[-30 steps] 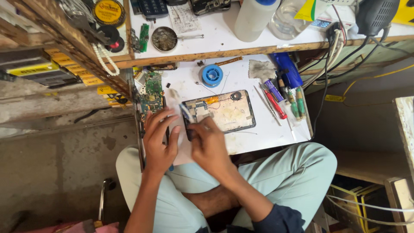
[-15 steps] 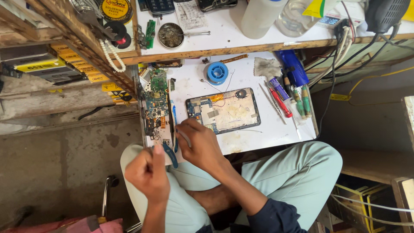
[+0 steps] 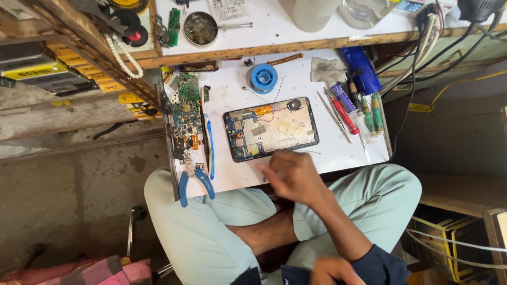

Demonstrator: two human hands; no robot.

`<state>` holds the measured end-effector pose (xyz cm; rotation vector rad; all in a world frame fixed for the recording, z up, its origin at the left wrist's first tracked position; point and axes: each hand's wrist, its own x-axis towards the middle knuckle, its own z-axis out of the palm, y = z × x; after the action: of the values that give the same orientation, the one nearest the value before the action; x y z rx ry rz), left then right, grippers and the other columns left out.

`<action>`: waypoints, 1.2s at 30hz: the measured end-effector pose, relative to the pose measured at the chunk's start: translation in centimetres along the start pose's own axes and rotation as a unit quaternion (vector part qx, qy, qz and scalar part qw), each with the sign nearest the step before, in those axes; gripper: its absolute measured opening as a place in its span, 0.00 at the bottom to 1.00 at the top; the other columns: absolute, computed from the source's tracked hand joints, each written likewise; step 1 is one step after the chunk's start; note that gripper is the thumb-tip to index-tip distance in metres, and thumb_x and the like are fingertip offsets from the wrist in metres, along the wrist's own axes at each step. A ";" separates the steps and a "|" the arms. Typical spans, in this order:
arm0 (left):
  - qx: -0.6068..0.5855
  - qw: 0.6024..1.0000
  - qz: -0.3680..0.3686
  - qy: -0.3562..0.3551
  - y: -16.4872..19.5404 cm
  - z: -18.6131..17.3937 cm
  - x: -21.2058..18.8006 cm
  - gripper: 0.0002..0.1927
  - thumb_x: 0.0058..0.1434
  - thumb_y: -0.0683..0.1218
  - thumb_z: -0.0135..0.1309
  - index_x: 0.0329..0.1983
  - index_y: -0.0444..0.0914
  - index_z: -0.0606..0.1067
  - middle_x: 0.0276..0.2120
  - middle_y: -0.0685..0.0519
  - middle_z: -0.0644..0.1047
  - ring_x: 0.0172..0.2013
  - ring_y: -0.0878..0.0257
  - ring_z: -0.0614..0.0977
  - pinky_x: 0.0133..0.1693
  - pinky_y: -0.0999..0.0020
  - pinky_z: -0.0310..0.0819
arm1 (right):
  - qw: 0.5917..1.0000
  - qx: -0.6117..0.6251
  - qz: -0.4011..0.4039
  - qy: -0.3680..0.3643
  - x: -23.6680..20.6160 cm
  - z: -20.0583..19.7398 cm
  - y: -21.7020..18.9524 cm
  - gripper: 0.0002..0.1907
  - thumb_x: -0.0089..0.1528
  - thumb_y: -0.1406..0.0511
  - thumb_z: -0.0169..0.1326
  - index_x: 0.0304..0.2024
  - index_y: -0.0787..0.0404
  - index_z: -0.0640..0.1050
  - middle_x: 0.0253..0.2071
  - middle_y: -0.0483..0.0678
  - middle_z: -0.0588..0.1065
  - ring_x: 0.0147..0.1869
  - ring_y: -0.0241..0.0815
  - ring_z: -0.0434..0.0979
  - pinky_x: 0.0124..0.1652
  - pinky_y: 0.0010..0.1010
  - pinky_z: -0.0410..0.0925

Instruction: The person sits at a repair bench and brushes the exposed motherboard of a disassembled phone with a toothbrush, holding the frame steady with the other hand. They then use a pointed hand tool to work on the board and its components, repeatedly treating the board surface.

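Pulled back since half a second ago: left hand [image 3: 330,272], off the worktop's [image 3: 235,177] 9 o'clock edge and now low at 6 o'clock, close to the body, blurred and cut by the frame edge; grip not possible to tell. Set down meanwhile, blue pry tool [image 3: 211,150], flat on the worktop beside a heap of circuit boards [image 3: 185,113], above blue-handled pliers [image 3: 193,184].

Right hand [image 3: 296,177] at the worktop's near edge, just at 6 o'clock of the opened tablet [image 3: 272,128]; fingers loosely bent and apart, pointing toward 9 o'clock, nothing seen in the grip. Tablet itself flat at the worktop's centre, back cover off, board and battery exposed, thin wires trailing toward a blue solder spool [image 3: 263,78] at 12 o'clock.

Judged from this: a pause between tools in work on the opened tablet. Any return to it likely to call for a fresh pick, either from the screwdrivers [image 3: 351,105] at 3 o'clock or from the pry tool at 9 o'clock.

On the raised shelf at 12 o'clock: round tin [image 3: 200,27], open, filled with dark grainy matter too small to identify; whitish tub [image 3: 309,11] and clear jar [image 3: 364,11], contents not visible.
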<state>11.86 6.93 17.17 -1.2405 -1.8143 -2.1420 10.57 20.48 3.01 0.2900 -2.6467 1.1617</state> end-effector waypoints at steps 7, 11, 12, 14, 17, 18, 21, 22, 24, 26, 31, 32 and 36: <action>-0.008 1.000 -0.002 -0.004 -0.2 0.0 -0.1 0.07 0.61 0.45 0.59 0.28 0.41 0.75 0.30 0.55 0.73 0.34 0.59 0.73 0.41 0.63 0.66 | 0.991 0.012 0.108 0.075 -1.4 0.3 3.1 0.19 0.63 0.69 0.60 0.18 0.67 0.71 0.18 0.50 0.66 0.18 0.41 0.62 0.23 0.33 0.56; -0.008 1.000 -0.004 -0.004 -0.4 0.2 0.8 0.07 0.61 0.44 0.59 0.29 0.40 0.74 0.30 0.54 0.73 0.34 0.59 0.73 0.41 0.63 0.67 | 0.988 0.039 0.119 0.089 -1.6 0.8 3.7 0.19 0.63 0.69 0.60 0.18 0.67 0.71 0.17 0.49 0.66 0.18 0.39 0.61 0.22 0.32 0.56; -0.008 1.000 -0.006 -0.005 -0.5 0.1 0.9 0.07 0.61 0.44 0.59 0.29 0.40 0.74 0.30 0.54 0.73 0.34 0.59 0.73 0.41 0.63 0.67 | 0.987 0.040 0.123 0.094 -1.6 0.8 3.8 0.20 0.63 0.69 0.60 0.18 0.67 0.70 0.17 0.49 0.66 0.18 0.39 0.61 0.22 0.32 0.56; -0.011 1.000 -0.007 -0.006 -0.5 0.2 1.1 0.06 0.61 0.44 0.59 0.29 0.40 0.74 0.30 0.54 0.73 0.34 0.59 0.74 0.40 0.63 0.67 | 0.986 0.042 0.129 0.097 -1.6 0.9 4.0 0.20 0.64 0.69 0.60 0.18 0.68 0.70 0.17 0.49 0.66 0.18 0.39 0.61 0.22 0.32 0.56; -0.022 1.000 -0.008 -0.011 -0.3 0.7 1.0 0.06 0.61 0.44 0.59 0.30 0.40 0.74 0.30 0.54 0.74 0.34 0.59 0.74 0.40 0.63 0.67 | 0.986 0.048 0.125 0.100 -1.6 0.9 4.2 0.20 0.64 0.69 0.60 0.19 0.68 0.70 0.18 0.49 0.66 0.19 0.38 0.61 0.23 0.32 0.55; -0.021 1.000 -0.007 -0.016 -0.4 0.7 0.9 0.06 0.61 0.43 0.59 0.30 0.40 0.74 0.30 0.54 0.74 0.34 0.59 0.74 0.40 0.63 0.67 | 0.986 0.050 0.124 0.102 -1.6 1.0 4.2 0.19 0.64 0.69 0.60 0.19 0.68 0.70 0.18 0.49 0.66 0.19 0.38 0.61 0.23 0.31 0.56; -0.027 0.999 -0.008 -0.018 -0.3 0.8 0.6 0.06 0.61 0.43 0.59 0.30 0.40 0.74 0.30 0.54 0.74 0.34 0.59 0.74 0.40 0.63 0.68 | 0.985 0.055 0.128 0.103 -1.6 1.0 4.3 0.20 0.64 0.69 0.60 0.18 0.68 0.70 0.17 0.49 0.66 0.19 0.38 0.60 0.23 0.31 0.55; -0.029 0.999 -0.009 -0.019 -0.2 0.9 0.5 0.06 0.61 0.43 0.59 0.30 0.39 0.74 0.30 0.54 0.74 0.34 0.59 0.74 0.40 0.63 0.68 | 0.984 0.058 0.133 0.102 -1.7 1.0 4.3 0.21 0.64 0.69 0.60 0.18 0.68 0.69 0.17 0.49 0.65 0.19 0.38 0.60 0.23 0.31 0.55; -0.033 0.999 -0.010 -0.020 -0.1 1.1 0.4 0.05 0.61 0.43 0.59 0.31 0.39 0.74 0.30 0.54 0.74 0.34 0.59 0.74 0.40 0.63 0.68 | 0.984 0.062 0.132 0.101 -1.7 1.0 4.3 0.21 0.64 0.69 0.60 0.18 0.68 0.69 0.17 0.49 0.65 0.19 0.37 0.60 0.23 0.31 0.55; -0.035 0.999 -0.010 -0.021 0.1 1.3 0.3 0.05 0.60 0.42 0.59 0.31 0.39 0.74 0.30 0.53 0.74 0.34 0.59 0.74 0.40 0.63 0.68 | 0.984 0.060 0.132 0.101 -1.6 0.9 4.3 0.21 0.64 0.69 0.60 0.18 0.68 0.69 0.17 0.49 0.65 0.20 0.37 0.60 0.23 0.31 0.55; -0.046 0.999 -0.012 -0.024 -0.1 1.0 -0.2 0.05 0.60 0.42 0.59 0.32 0.39 0.74 0.30 0.53 0.74 0.34 0.59 0.75 0.39 0.63 0.68 | 0.984 0.060 0.136 0.098 -1.7 0.9 4.3 0.20 0.64 0.69 0.59 0.19 0.69 0.69 0.18 0.49 0.66 0.20 0.37 0.60 0.23 0.32 0.55; -0.045 0.999 -0.013 -0.024 -0.2 0.9 -0.3 0.05 0.60 0.42 0.59 0.32 0.39 0.74 0.30 0.53 0.74 0.34 0.59 0.75 0.39 0.63 0.68 | 0.984 0.059 0.136 0.098 -1.7 0.9 4.3 0.20 0.64 0.69 0.59 0.19 0.69 0.70 0.18 0.49 0.66 0.20 0.37 0.60 0.23 0.32 0.55; -0.052 0.998 -0.017 -0.028 -0.2 0.9 -0.9 0.05 0.60 0.41 0.59 0.32 0.38 0.74 0.31 0.53 0.75 0.34 0.59 0.75 0.39 0.63 0.69 | 0.985 0.053 0.128 0.098 -1.6 0.8 4.4 0.21 0.65 0.69 0.60 0.19 0.68 0.69 0.17 0.49 0.65 0.20 0.37 0.59 0.24 0.32 0.55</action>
<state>12.82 7.39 16.42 -1.3130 -1.7776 -2.2701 10.83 22.90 -1.06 -0.1462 -2.5057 1.3347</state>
